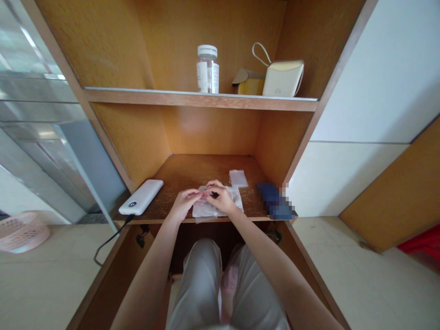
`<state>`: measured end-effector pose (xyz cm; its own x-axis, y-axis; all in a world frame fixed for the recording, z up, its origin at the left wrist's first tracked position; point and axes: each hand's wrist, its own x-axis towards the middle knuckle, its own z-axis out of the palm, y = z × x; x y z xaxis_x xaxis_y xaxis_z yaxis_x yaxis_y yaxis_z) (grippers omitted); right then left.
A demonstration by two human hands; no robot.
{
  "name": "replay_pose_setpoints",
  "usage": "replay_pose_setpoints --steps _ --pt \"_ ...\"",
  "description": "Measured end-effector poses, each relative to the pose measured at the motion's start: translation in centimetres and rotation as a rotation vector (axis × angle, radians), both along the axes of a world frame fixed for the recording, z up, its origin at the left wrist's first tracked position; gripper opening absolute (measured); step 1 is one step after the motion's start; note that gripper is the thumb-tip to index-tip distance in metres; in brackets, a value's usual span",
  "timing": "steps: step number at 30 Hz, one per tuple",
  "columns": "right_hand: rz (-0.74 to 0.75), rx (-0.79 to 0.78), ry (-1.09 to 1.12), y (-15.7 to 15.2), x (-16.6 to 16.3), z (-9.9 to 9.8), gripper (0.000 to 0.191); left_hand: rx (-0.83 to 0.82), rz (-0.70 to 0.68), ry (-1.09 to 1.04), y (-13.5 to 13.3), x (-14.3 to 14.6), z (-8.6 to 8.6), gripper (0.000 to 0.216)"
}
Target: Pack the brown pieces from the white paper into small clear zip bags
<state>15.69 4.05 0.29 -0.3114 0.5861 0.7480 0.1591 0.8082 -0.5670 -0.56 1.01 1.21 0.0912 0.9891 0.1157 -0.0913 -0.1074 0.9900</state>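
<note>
Both my hands meet over the wooden desk (192, 172) inside a cabinet nook. My left hand (184, 201) is closed in a pinch on a small clear packet (202, 189). My right hand (222, 197) is also closed, its fingertips holding a small dark item I cannot make out, touching the same packet. Under the hands lies a clear plastic bag (209, 210) flat on the desk. A smaller clear plastic bag (238, 178) lies just behind my right hand.
A white power bank (141, 196) with a black cable (110, 240) lies at the desk's left. A dark blue object (271, 198) sits at the right edge. On the shelf above stand a clear jar (207, 69), a yellow box (250, 83) and a cream pouch (282, 78). A pink basket (20, 231) is on the floor.
</note>
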Motion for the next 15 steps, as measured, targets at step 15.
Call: replay_pose_setpoints --steps 15 --pt "0.023 0.044 -0.014 -0.05 0.05 0.04 0.011 0.010 -0.010 -0.023 0.17 -0.12 -0.19 0.026"
